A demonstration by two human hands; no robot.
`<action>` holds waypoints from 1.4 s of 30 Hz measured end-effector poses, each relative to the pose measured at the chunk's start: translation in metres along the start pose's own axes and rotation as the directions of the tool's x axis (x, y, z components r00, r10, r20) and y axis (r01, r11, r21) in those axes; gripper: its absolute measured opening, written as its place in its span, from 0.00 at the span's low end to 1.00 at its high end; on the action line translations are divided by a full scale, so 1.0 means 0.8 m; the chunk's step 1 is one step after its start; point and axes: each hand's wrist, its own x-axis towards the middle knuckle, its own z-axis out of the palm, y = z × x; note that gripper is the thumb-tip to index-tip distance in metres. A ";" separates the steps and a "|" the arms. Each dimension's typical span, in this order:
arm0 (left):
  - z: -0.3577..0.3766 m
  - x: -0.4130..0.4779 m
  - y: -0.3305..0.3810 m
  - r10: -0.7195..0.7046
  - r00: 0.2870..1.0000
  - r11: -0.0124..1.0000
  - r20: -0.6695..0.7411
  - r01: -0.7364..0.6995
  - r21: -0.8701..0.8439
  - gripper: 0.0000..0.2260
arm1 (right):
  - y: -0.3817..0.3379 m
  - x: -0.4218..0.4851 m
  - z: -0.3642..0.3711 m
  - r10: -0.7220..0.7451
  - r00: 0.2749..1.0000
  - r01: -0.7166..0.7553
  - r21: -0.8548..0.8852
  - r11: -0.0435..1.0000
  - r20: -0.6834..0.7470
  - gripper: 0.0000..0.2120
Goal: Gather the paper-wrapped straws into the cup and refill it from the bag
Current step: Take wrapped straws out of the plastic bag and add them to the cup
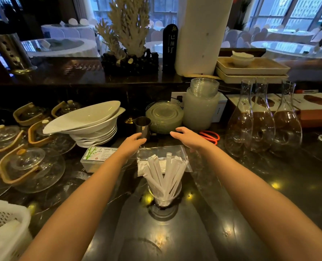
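Note:
A clear glass cup (163, 202) stands on the dark counter in the middle, and several paper-wrapped straws (165, 172) fan out of its top. Behind it lies a clear plastic bag (175, 153), flat, with a few white wrapped straws in its left part. My left hand (133, 143) reaches forward over the bag's far left corner, close to a small metal jug (143, 127), fingers loosely apart and holding nothing. Over the bag's far right corner, my right hand (189, 137) hovers palm down with fingers spread and empty.
A white box with a bamboo print (96, 157) lies left of the bag. Stacked white bowls (92, 125) and glass lids with wooden handles (24, 166) fill the left side. Three glass carafes (263, 121) stand right, orange scissors (211, 136) behind my right hand. A white basket (3, 228) sits near left.

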 end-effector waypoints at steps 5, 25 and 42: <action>0.018 0.021 -0.027 -0.216 0.976 0.976 0.014 0.216 -0.008 0.26 | 0.031 0.023 0.010 0.157 0.987 -0.157 0.023 0.987 -0.017 0.32; 0.045 0.063 -0.066 -0.394 0.917 0.882 -0.060 0.396 0.256 0.14 | 0.103 0.066 0.052 0.431 0.896 -0.435 -0.027 0.900 -0.106 0.19; 0.006 0.043 -0.001 -0.104 0.987 0.993 -0.121 0.096 -0.063 0.06 | 0.047 0.046 0.011 0.137 0.951 -0.068 0.247 0.967 -0.276 0.12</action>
